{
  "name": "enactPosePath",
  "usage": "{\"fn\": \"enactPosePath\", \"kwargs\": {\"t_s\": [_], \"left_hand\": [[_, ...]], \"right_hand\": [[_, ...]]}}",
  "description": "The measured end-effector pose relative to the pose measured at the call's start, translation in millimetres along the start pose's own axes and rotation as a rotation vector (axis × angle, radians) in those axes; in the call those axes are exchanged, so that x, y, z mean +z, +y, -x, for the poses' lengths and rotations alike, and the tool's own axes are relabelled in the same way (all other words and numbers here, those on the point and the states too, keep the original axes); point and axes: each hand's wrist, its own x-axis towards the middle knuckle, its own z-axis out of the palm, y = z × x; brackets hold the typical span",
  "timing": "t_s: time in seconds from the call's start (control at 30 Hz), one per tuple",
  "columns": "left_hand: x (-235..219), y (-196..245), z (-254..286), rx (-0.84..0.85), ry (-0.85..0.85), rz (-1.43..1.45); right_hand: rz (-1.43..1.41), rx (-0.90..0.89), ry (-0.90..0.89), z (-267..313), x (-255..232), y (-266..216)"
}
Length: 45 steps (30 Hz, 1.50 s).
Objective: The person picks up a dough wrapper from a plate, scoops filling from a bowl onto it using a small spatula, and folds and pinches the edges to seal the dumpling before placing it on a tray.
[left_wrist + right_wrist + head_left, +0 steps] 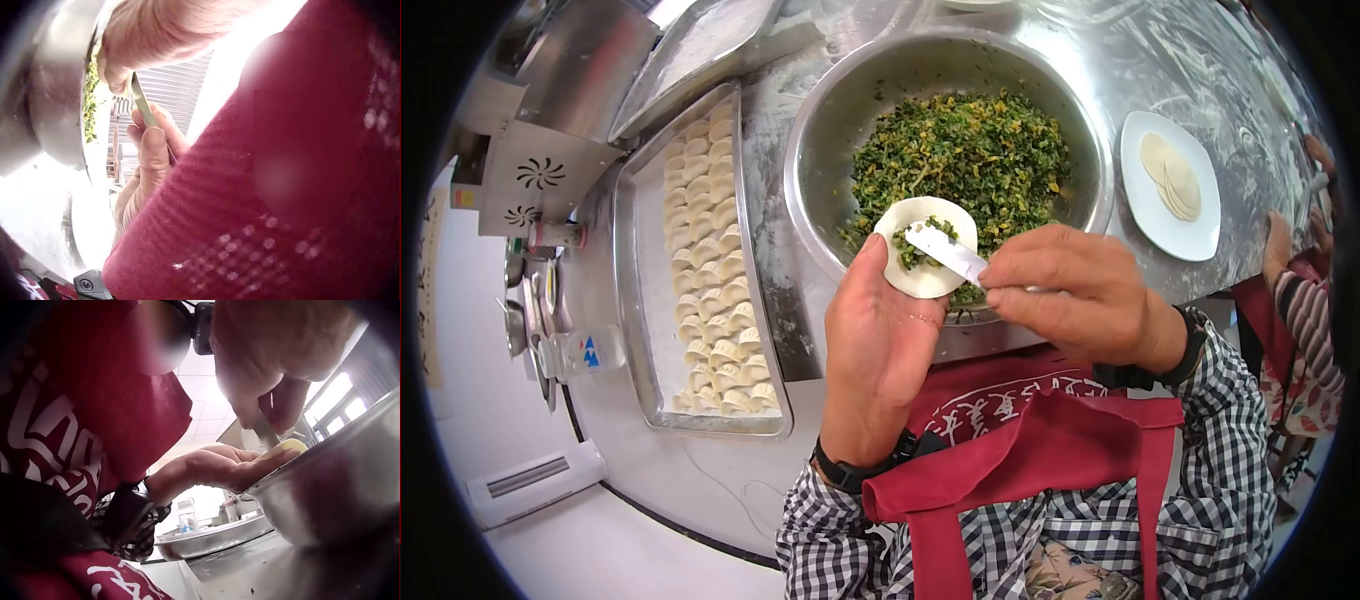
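My left hand (880,335) holds a round dumpling wrapper (903,278) over the near rim of a large steel bowl (822,215), its thumb along the wrapper's left edge. A small mound of chopped green filling (912,250) lies on the wrapper. My right hand (1090,295) grips a flat metal spatula (960,262), its blade tip resting on that mound. Green and yellow filling (960,150) is heaped in the bowl. In the left wrist view, the spatula (144,106) is pinched between thumb and fingers. The right wrist view shows the wrapper (292,446) on the left fingers.
Left of the bowl, a long metal tray (640,300) carries rows of folded dumplings (715,290). A white plate (1165,235) with several wrappers (1170,175) stands to the right on the floury steel table (1190,60). Another person's hand (1278,240) is at the right edge.
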Motion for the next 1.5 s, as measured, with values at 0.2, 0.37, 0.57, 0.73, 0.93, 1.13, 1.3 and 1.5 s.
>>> {"fn": "enactPosePath", "kwargs": {"t_s": [0.2,0.37,0.57,0.73,0.93,1.13,1.3,1.5], "left_hand": [[-3.5,3.4,2.1,0.015,-0.047,-0.011],[-0.4,3.6,2.8,0.023,-0.029,0.021],[0.7,3.0,1.9,0.018,-0.015,0.023],[1.5,4.0,3.3,0.01,-0.017,0.005],[1.3,5.8,4.7,-0.055,-0.035,-0.056],[-4.6,13.3,5.8,-0.019,-0.109,-0.068],[-18.9,35.9,9.8,-0.005,-0.235,0.078],[-24.6,55.3,27.1,0.217,-0.01,0.056]], "right_hand": [[-0.222,0.272,0.136,-5.2,-21.3,-6.3],[-0.156,0.278,0.182,2.0,-23.6,-4.6],[-0.124,0.188,0.104,4.1,-15.6,-6.2],[-0.124,0.201,0.159,1.7,-15.2,-7.7],[-0.198,0.109,0.128,-5.6,-9.4,-2.0],[-0.165,0.058,0.016,-4.1,-12.1,1.5],[-0.364,0.34,0.189,-7.7,-13.5,0.7],[-0.447,0.538,0.105,0.3,2.2,14.1]]}}
